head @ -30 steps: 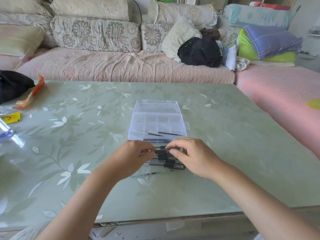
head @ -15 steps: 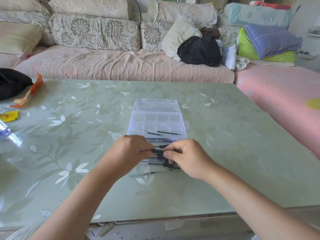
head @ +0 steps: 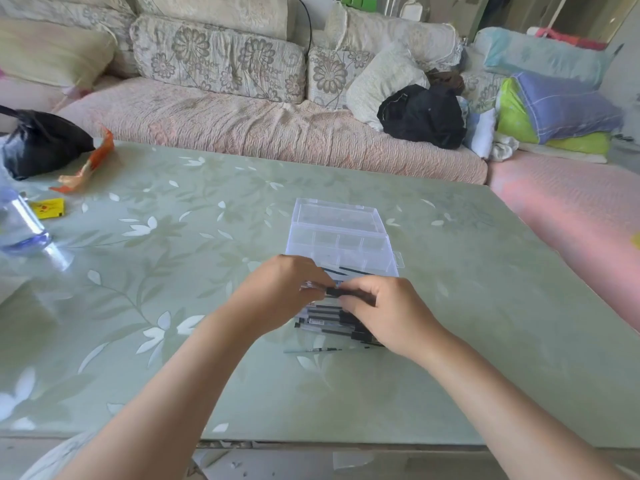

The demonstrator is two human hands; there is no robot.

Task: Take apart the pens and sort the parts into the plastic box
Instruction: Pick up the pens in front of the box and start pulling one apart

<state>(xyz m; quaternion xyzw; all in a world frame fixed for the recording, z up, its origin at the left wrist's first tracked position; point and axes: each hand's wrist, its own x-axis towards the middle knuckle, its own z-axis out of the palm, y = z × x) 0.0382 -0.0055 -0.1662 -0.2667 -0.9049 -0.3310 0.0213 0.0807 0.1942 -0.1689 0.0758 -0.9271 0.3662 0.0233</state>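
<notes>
A clear plastic box (head: 341, 233) with small compartments lies open in the middle of the table, its lid folded back; thin black refills (head: 353, 271) lie in its near section. In front of it sits a pile of pens (head: 329, 320) with clear barrels and black caps. My left hand (head: 277, 292) and my right hand (head: 384, 311) hold one pen (head: 334, 292) between them just above the pile. The left pinches the clear barrel end, the right grips the black cap end. A loose refill (head: 311, 350) lies on the table nearest me.
On the green floral table (head: 173, 258), at the far left, stand a clear bottle (head: 20, 226), a yellow packet (head: 48, 207), an orange wrapper (head: 88, 166) and a black bag (head: 41, 143). A sofa with cushions runs behind the table.
Both hands have lifted a pen off the pile and raised it slightly toward the box. The head camera has tilted a little.
</notes>
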